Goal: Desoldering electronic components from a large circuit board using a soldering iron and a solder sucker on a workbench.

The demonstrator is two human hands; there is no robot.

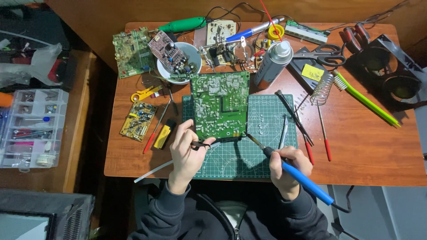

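Centrally, a green circuit board [220, 105] lies solder side up on the green cutting mat [267, 146], on the wooden desk [364, 146]. The right hand [289, 171] has its grip closed around a blue-handled soldering iron [299, 175] — the tip meets the board's lower right corner. The left hand [187, 153] pinches black tweezers [201, 145], together with a thin white strip [153, 172], just below the board's lower left edge.

Containers:
- White bowl [194, 52], upper centre of the frame — holds a small board with components.
- Clear compartment box [33, 129], far left — holds small parts and tools, too small to identify.

A silver spray can [272, 64] lies at the upper right of the board.
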